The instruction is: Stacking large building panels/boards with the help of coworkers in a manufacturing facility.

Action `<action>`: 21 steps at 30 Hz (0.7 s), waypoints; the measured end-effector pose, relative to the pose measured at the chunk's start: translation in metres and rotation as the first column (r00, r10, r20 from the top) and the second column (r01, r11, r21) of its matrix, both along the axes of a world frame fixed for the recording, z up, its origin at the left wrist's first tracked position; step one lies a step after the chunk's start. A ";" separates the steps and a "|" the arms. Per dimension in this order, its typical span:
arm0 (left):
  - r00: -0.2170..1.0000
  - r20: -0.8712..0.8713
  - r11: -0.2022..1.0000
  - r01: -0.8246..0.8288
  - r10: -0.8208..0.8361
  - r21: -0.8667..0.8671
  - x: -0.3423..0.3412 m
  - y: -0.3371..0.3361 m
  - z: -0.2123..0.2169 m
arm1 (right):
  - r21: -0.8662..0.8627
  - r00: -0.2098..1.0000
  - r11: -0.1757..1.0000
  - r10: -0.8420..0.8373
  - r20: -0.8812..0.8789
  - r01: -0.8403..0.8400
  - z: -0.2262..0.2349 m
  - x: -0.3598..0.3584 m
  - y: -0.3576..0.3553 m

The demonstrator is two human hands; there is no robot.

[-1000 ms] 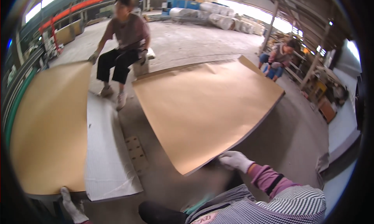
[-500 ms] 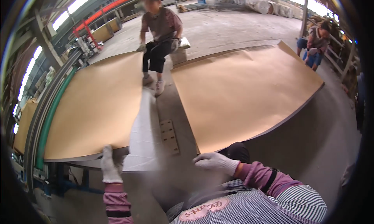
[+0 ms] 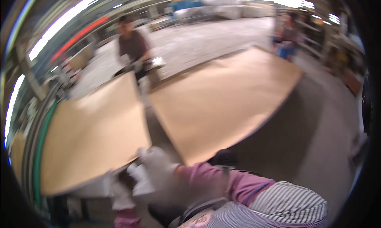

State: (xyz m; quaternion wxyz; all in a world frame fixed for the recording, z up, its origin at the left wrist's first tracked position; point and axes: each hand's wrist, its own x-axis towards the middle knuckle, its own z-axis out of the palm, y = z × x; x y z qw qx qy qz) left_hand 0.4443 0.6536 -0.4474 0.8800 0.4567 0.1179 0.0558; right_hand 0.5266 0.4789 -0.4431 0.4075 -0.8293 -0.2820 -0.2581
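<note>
Right sheet point(image 3: 226, 101): spread out already
Left sheet point(image 3: 95, 132): held up, not yet flat
Right hand point(image 3: 156, 160): pinching left sheet's near-right corner
Left hand point(image 3: 122, 192): blurred; we cannot tell

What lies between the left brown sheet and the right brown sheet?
In the head view, a strip of grey floor separates the left sheet and right sheet, a blurred person at its far end, the gloved right hand at its near end.
</note>
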 end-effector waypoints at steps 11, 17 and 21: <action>0.919 -0.211 0.926 -0.277 0.334 0.257 -0.007 0.111 -0.010 | 0.596 0.402 0.765 0.480 -0.780 0.244 -0.007 0.006 -0.089; 0.976 0.004 0.971 -0.218 0.218 0.098 0.006 0.015 -0.005 | 0.759 0.202 0.629 0.732 -0.651 0.166 -0.084 -0.004 -0.029; 0.992 -0.074 0.994 -0.107 0.106 -0.005 0.034 -0.052 0.018 | 0.653 0.493 0.752 0.538 -0.684 0.085 -0.049 0.038 -0.071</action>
